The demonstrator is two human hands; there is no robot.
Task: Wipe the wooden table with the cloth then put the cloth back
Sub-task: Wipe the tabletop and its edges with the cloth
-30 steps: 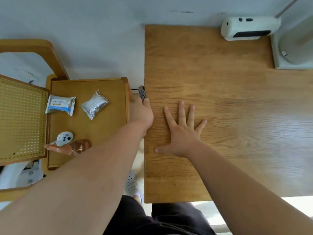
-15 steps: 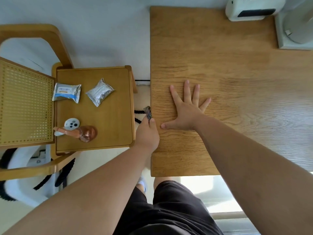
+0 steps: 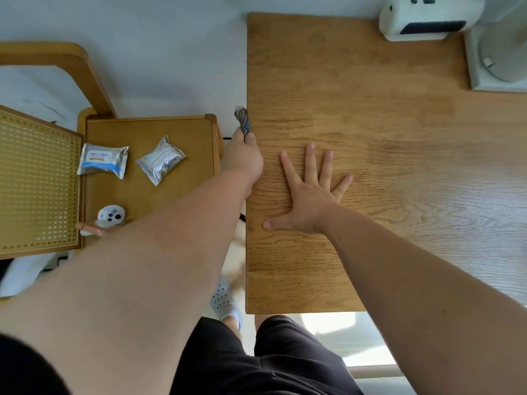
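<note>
The wooden table (image 3: 370,115) fills the right half of the head view. My left hand (image 3: 243,159) is at the table's left edge, shut on a striped grey-blue cloth (image 3: 242,121). The cloth pokes out past my fingers and lies against the table's side edge; most of it is hidden in my fist. My right hand (image 3: 309,195) rests flat on the tabletop with fingers spread, just right of my left hand.
A white device (image 3: 427,19) and a white fan base (image 3: 502,61) stand at the table's far right corner. Left of the table, a small wooden side table (image 3: 148,203) carries two foil packets (image 3: 161,159), a white controller (image 3: 111,215) and a brown object.
My left hand with the cloth slid along the table's left edge, toward me and then back away. My right hand stayed flat on the tabletop.
</note>
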